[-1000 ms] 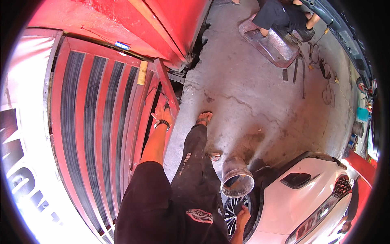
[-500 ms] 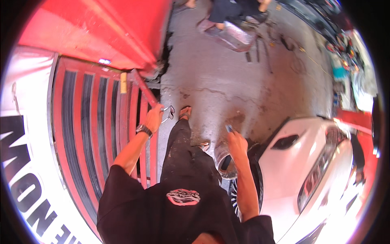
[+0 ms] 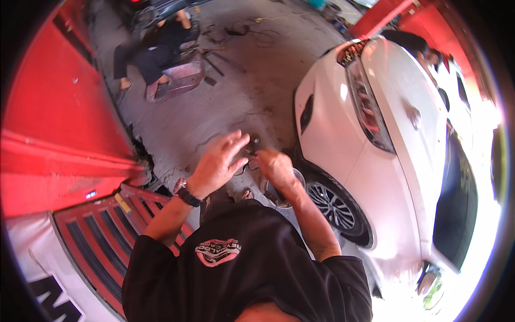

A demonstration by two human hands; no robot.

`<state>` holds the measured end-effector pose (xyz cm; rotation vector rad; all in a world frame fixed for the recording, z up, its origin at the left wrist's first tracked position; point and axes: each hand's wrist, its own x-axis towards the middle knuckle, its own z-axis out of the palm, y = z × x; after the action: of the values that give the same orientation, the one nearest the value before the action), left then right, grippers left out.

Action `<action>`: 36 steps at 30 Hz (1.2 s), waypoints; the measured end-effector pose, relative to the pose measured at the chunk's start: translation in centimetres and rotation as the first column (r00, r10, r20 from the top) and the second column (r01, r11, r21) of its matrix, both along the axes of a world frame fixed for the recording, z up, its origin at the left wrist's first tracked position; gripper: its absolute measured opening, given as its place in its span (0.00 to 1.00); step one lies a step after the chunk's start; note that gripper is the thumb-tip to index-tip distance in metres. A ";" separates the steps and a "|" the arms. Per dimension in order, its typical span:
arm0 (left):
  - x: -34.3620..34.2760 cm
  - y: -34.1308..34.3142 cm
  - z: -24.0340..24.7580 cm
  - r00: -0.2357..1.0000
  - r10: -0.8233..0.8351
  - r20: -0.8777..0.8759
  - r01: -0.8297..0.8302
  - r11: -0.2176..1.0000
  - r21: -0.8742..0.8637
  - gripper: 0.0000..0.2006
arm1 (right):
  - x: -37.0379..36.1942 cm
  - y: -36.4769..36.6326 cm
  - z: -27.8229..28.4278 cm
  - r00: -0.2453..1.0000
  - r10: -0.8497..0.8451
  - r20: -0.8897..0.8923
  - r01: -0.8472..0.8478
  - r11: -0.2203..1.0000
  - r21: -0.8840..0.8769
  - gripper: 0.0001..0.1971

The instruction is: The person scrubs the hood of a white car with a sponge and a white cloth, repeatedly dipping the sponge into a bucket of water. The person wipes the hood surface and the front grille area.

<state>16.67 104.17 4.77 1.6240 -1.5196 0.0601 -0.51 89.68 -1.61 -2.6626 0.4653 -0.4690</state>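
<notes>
My left hand (image 3: 217, 163), with a watch (image 3: 186, 192) on its wrist, is raised in front of my chest, fingers apart and somewhat blurred. Close beside it, my right hand (image 3: 276, 169) is closed around a small dark item (image 3: 255, 144) with a pale tip, too blurred to name. A thin dark loop shows between the two hands; I cannot tell which hand it touches. Below my right hand stands a round metal container (image 3: 294, 177), partly covered by my forearm.
A white car (image 3: 343, 123) with a spoked front wheel (image 3: 332, 206) stands close on my right. To the left are a red wall (image 3: 59, 123) and a red slatted metal frame (image 3: 102, 236). Another person (image 3: 150, 56) is low on the concrete floor (image 3: 257, 102) at far left, by a reddish panel (image 3: 182, 78).
My view has turned right, toward the car. My left hand has left the red frame, where it held a thin silver-and-dark item, and come up beside my right hand; its fingers have spread.
</notes>
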 end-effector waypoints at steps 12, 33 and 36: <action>1.9 -6.7 8.0 0.823 -0.355 -0.444 0.299 0.934 -0.194 0.27 | -6.9 -3.3 16.5 0.688 -0.603 0.404 0.557 0.795 0.239 0.08; -0.5 -5.3 21.9 0.670 -0.740 0.063 0.562 0.450 -0.695 0.23 | -9.3 8.7 28.2 0.344 -0.279 0.897 0.719 0.692 -0.061 0.10; -2.4 -4.7 22.9 0.713 -0.700 -0.043 0.400 0.456 -0.795 0.23 | -10.4 9.7 28.9 0.330 -0.152 0.932 0.716 0.684 -0.142 0.12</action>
<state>14.25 99.52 27.64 0.3678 -1.3830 -0.0009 -10.93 99.35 27.30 -2.1578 0.8276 -2.3515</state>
